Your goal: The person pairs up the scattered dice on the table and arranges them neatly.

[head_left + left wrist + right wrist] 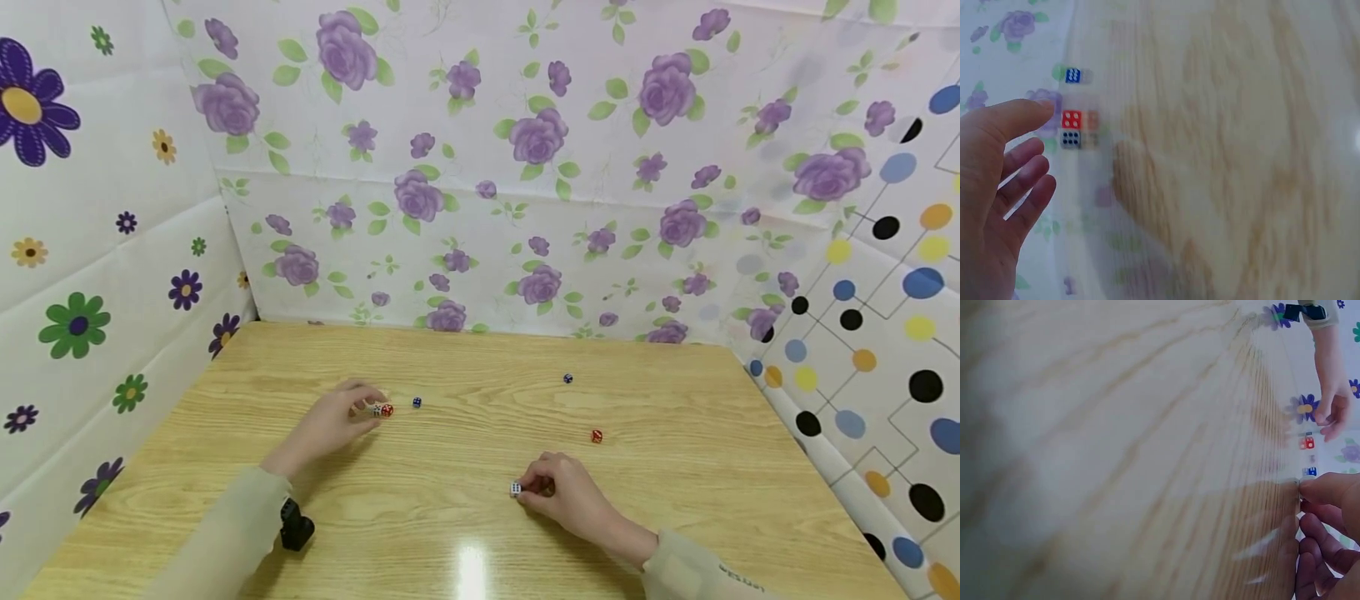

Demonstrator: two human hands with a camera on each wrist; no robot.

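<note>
On the left of the wooden table, my left hand (339, 421) is beside a white die (1070, 139) and a red die (1072, 119) that stand side by side. Its thumb and fingers are spread apart, with no die between them in the left wrist view. A blue die (417, 402) lies just right of that pair. Nearer the front, my right hand (572, 497) pinches another white die (515, 490) between thumb and fingertips, its six-dot face showing. In the right wrist view the fingers (1329, 487) mostly hide this die.
A second red die (596, 436) lies beyond my right hand, and a second blue die (567, 378) farther back. Flower-patterned cloth (480, 192) hangs behind the table (450, 533); patterned cloth also lines both sides. A black device (296, 527) is strapped at my left wrist.
</note>
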